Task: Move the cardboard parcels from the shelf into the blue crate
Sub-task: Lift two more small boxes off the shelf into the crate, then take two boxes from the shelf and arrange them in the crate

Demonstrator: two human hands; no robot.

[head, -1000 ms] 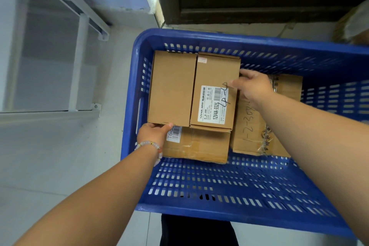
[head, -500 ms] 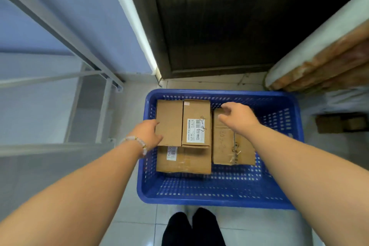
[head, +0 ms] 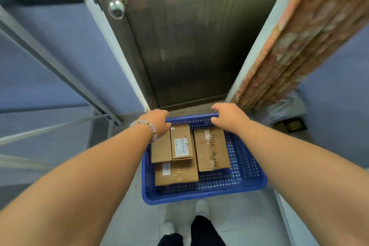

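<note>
Blue perforated plastic crate [head: 203, 192]: stands on the pale tiled floor [head: 245, 223], just in front of a dark metal door [head: 189, 50] with a round silver knob [head: 116, 7].

Contents, four brown cardboard parcels:
- plain parcel [head: 160, 149], at the crate's left, lying flat;
- parcel with a white barcode label and handwriting [head: 182, 142], touching the plain one on its right; both lie on top of the next item;
- taped parcel with a small white label [head: 176, 173], nearest the person, partly covered by the two above;
- long taped parcel with handwriting [head: 211, 150], at the right, lying flat just beside the stack.

Left hand [head: 158, 122]: above the crate's far left corner, fingers loosely curled, holding nothing; a pale beaded bracelet [head: 148, 127] on the wrist. Whether it touches the plain parcel cannot be told.

Right hand [head: 227, 117]: above the crate's far rim, fingers relaxed and bent, holding nothing.

Also present: grey metal shelf frame [head: 60, 66] at left; stacked wooden boards [head: 303, 32] leaning at right; white shoes [head: 202, 206] and dark trouser legs [head: 205, 231] below.
</note>
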